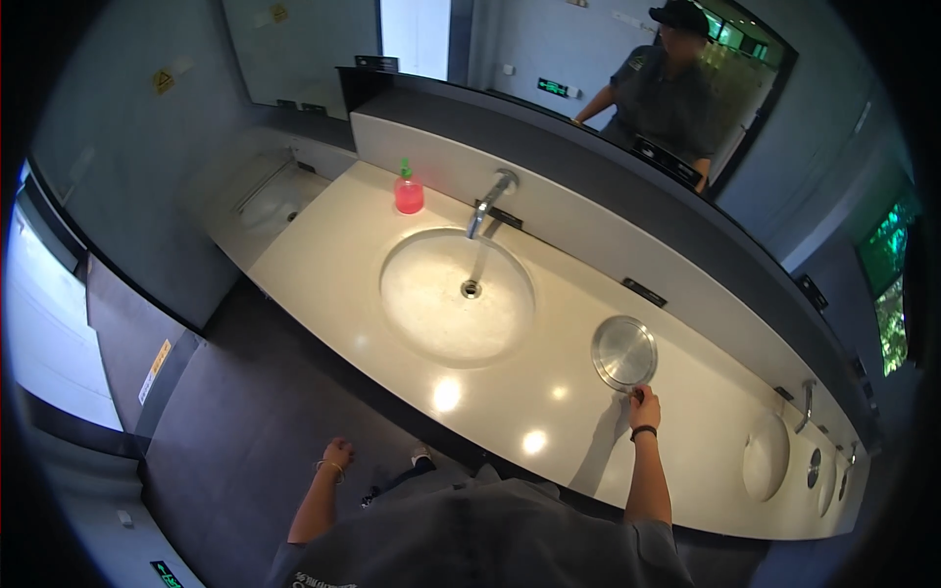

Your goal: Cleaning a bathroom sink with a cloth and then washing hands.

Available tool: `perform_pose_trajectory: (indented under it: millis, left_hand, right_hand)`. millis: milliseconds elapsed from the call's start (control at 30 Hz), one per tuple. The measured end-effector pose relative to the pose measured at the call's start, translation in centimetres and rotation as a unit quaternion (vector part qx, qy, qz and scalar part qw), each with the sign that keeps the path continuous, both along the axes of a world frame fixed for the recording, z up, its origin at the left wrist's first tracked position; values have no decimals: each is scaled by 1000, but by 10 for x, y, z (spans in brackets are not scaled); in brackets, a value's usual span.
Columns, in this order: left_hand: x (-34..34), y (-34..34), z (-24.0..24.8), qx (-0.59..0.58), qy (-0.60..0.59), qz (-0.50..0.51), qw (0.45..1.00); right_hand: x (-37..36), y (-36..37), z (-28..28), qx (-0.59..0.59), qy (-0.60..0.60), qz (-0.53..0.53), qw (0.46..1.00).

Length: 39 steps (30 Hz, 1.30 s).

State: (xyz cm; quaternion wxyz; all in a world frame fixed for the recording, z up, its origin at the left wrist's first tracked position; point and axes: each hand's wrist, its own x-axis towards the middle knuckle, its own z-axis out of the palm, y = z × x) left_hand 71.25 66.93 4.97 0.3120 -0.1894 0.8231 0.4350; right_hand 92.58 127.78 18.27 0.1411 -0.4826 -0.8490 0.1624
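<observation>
My right hand is over the white countertop, at the near edge of a round brushed-metal lid set into it. Its fingers are closed around something small and dark, too hidden to name. A dark band circles that wrist. Lower left, my left hand hangs over the floor, away from the counter, with its fingers curled and nothing visible in them. Left of the metal lid lies an oval white sink, with a chrome faucet above it.
A pump bottle of pink liquid with a green top stands behind the sink on the left. Farther right are a second sink and another round metal lid. A dark shelf and a mirror run along the back.
</observation>
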Motion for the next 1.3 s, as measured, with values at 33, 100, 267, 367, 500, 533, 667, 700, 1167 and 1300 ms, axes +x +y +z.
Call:
perform_pose_trajectory:
  millis: [33,100,267,367,500,533,667,700,1167,1300]
  left_hand:
    - [-10,-1,-8,0,3,5,1000]
    - [-20,-13,-28,-89,-42,-144,985]
    - [-29,-26,-35,-141,-11,-195,970]
    - [-21,1,2,-83,-18,-124,989]
    - [-11,-16,14,-119,-24,-245,962]
    - [-7,-25,14,-116,-26,-239,964]
    - [1,-95,-23,-144,7,-203,969]
    - [1,-116,-39,-130,-2,-162,978]
    - [-75,-423,-52,-79,-116,244,960]
    - [-124,-469,-84,-125,-114,231,958]
  right_hand:
    - [8,5,-9,-27,6,23,999]
    - [-1,-8,-10,-31,8,22,999]
    - [-21,-24,-22,-209,202,54,955]
    - [-50,-27,-24,-379,344,34,859]
    - [-124,-80,-5,-497,398,80,767]
    - [-141,-95,-2,-499,392,85,768]
    - [-227,-171,10,-574,438,117,681]
    - [-250,-191,14,-588,440,122,668]
    - [-512,-478,32,-627,368,185,662]
    - [-577,-529,45,-622,325,217,679]
